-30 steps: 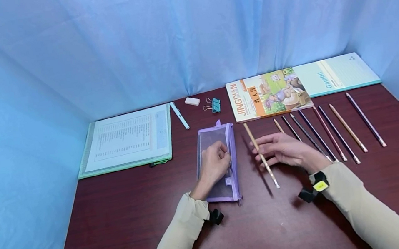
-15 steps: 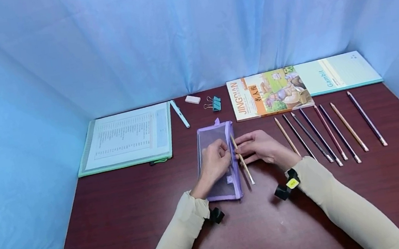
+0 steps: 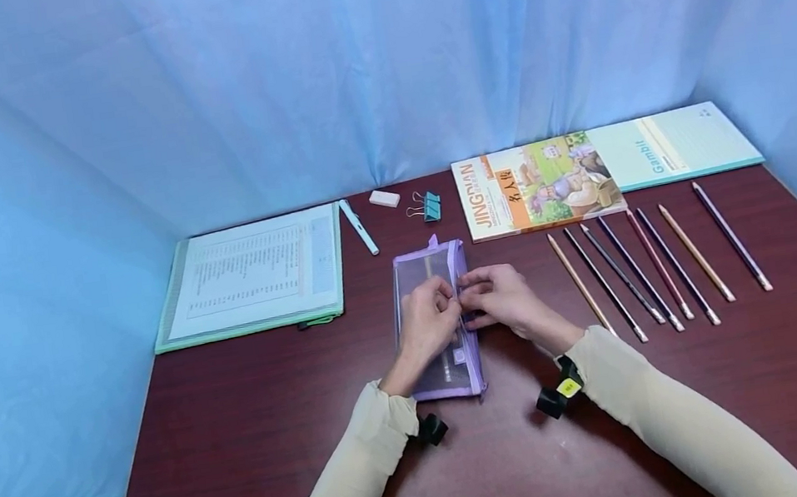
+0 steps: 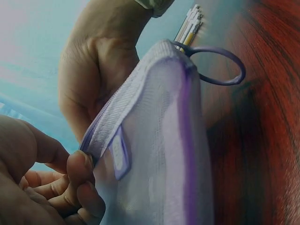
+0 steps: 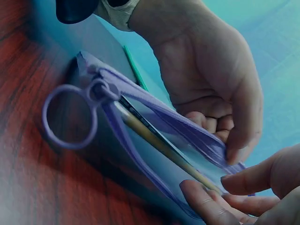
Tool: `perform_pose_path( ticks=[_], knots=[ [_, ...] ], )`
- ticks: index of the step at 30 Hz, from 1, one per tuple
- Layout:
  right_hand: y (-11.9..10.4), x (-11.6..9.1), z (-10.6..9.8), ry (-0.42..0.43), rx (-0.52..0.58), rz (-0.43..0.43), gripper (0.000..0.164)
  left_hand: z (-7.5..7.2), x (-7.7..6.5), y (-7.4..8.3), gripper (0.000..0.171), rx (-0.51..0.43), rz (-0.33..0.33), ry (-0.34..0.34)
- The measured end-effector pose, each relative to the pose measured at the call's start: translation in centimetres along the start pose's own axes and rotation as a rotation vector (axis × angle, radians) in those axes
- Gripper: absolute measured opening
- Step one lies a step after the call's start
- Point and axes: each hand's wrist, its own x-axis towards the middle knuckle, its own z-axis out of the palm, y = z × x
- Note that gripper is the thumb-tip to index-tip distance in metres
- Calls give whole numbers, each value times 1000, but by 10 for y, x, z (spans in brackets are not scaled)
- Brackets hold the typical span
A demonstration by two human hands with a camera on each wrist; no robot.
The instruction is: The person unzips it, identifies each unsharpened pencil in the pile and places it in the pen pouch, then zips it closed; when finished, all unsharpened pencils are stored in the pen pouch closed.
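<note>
A purple mesh zip pouch [image 3: 472, 365] lies on the table with its zipped side undone. My left hand [image 3: 425, 320] pinches one edge of the opening between thumb and fingers, holding it up. My right hand [image 3: 502, 302] is at the same opening. In the right wrist view, its fingertips hold a gold pencil [image 5: 150, 138], which lies lengthwise inside the pouch. A dark strip with lettering runs along that pencil; whether it is a second pencil I cannot tell. Through the mesh, the head view shows the pencil's end. A ring pull [image 5: 70, 117] hangs at the pouch's end.
To the right lies a row of several pencils [image 3: 579, 279]. Behind them are a picture-covered book [image 3: 542, 188] and a pale notebook [image 3: 680, 144]. A binder clip [image 3: 431, 207], eraser [image 3: 384, 198] and pen [image 3: 359, 227] lie at the back. A document folder [image 3: 251, 280] lies left.
My right hand has moved left to the pouch and put the gold pencil through its opening. My left hand stays on the pouch edge.
</note>
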Motion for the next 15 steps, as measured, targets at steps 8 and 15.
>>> perform_pose_path(
  ticks=[8, 15],
  knots=[
    [-13, -24, -52, 33, -163, -71, 40, 0, -1, 0, 7, -18, 16, -1],
    [-16, -43, -141, 140, -274, -110, 43, -2, -1, 0, 8, -24, 21, -2]
  ],
)
